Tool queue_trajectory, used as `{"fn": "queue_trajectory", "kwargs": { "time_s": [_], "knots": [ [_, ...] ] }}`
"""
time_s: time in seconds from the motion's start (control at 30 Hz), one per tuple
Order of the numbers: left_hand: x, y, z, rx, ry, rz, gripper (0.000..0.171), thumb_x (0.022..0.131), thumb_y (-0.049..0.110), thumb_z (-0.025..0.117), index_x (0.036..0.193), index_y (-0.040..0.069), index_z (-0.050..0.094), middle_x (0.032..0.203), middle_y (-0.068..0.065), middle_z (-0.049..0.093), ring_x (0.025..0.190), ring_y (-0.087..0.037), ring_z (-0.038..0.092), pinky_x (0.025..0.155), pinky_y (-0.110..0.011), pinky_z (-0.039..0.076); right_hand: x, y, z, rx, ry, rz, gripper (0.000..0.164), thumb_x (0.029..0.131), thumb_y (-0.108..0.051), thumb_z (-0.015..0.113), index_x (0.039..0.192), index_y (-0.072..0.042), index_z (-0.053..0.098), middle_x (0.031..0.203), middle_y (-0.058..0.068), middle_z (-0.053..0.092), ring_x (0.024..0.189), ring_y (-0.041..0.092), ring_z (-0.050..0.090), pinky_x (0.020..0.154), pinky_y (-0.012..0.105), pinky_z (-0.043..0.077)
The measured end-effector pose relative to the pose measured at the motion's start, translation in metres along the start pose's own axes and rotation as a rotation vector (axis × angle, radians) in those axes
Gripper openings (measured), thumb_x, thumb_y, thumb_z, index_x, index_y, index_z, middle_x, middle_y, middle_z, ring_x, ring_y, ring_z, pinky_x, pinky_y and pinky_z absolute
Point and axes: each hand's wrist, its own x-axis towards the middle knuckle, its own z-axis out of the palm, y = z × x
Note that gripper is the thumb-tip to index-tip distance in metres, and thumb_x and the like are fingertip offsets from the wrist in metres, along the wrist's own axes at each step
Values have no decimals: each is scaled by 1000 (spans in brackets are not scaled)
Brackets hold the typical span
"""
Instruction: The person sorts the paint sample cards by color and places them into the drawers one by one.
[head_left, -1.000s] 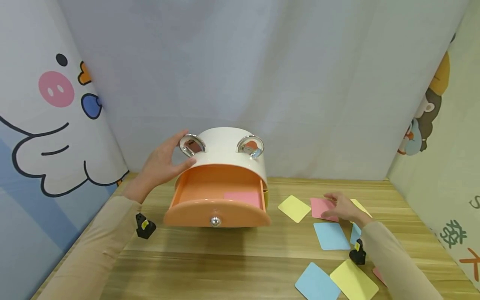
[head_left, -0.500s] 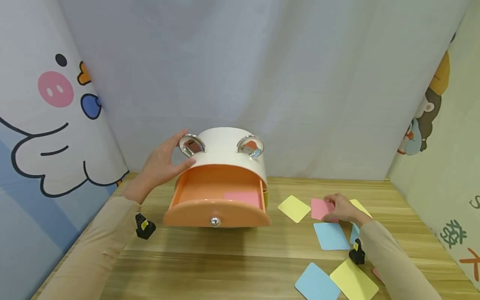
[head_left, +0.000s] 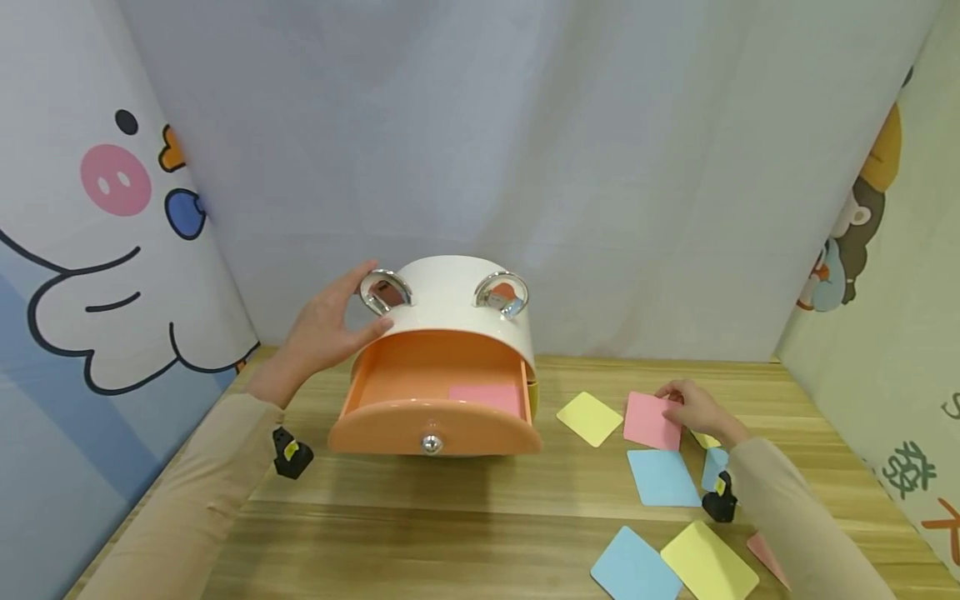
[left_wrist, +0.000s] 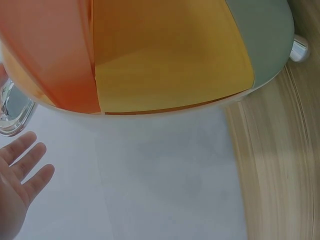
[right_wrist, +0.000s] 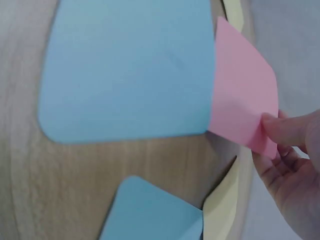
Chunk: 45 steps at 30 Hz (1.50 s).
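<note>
My right hand pinches a pink card between thumb and fingers at its right edge. In the right wrist view the card is tilted up from the table at the gripped end. My left hand rests against the left side of a white rounded box with two silver loops, its thumb and index finger spread about the left loop. Three of its fingers are straight in the left wrist view. The box's orange drawer stands pulled out, with a pink card inside.
Blue cards and yellow cards lie around the right hand. Nearer the front are a yellow card, a blue card and a partly covered pink card. Curtains stand behind the wooden table.
My right hand has gripped the pink card and lifted its right edge slightly, moving a little to the right. The left hand stays on the box.
</note>
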Motion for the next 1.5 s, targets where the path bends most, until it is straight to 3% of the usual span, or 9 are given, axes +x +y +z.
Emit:
{"fn": "queue_trajectory", "kwargs": {
  "time_s": [0.17, 0.37, 0.8, 1.0, 1.2, 1.5],
  "knots": [
    [0, 0, 0, -5, 0, -1, 75, 85, 39, 60, 144, 13, 24, 144, -15, 31, 116, -35, 44, 94, -56, 33, -4, -2, -14, 102, -4, 40, 23, 88, 5, 47, 107, 19, 51, 81, 12, 51, 70, 14, 47, 61, 28, 49],
    [0, 1, 1, -14, -4, -1, 74, 85, 39, 60, 145, 13, 23, 143, -16, 32, 115, -35, 44, 94, -56, 33, -8, -21, -32, 194, -27, 60, 26, 92, 2, 44, 111, 20, 46, 86, 12, 52, 74, 12, 49, 66, 30, 50],
    [1, 2, 1, -16, -9, -1, 74, 86, 39, 60, 144, 12, 23, 143, -16, 32, 116, -35, 43, 94, -56, 33, -10, -94, -60, 349, -75, 44, 32, 94, -2, 43, 117, 19, 41, 89, 3, 55, 75, 7, 54, 70, 23, 49],
    [2, 3, 0, -18, -9, -7, 74, 85, 39, 60, 144, 12, 23, 143, -16, 32, 116, -35, 43, 94, -56, 33, -10, -134, -70, 354, -82, 39, 33, 93, -4, 46, 119, 17, 42, 91, 2, 57, 76, 7, 55, 74, 26, 51],
    [1, 4, -1, -21, -20, -21, 75, 86, 39, 59, 145, 13, 22, 143, -16, 32, 118, -36, 42, 95, -57, 32, -9, -174, -70, 347, -116, 15, 32, 92, -6, 50, 118, 12, 47, 94, 6, 56, 81, 10, 56, 77, 30, 51],
    [0, 3, -1, -28, -17, -13, 74, 86, 37, 60, 145, 12, 22, 143, -17, 32, 117, -36, 43, 94, -57, 32, -4, -232, -49, 359, -121, -63, 25, 90, -1, 51, 113, 10, 53, 89, 11, 53, 80, 14, 55, 73, 30, 52]
  ]
}}
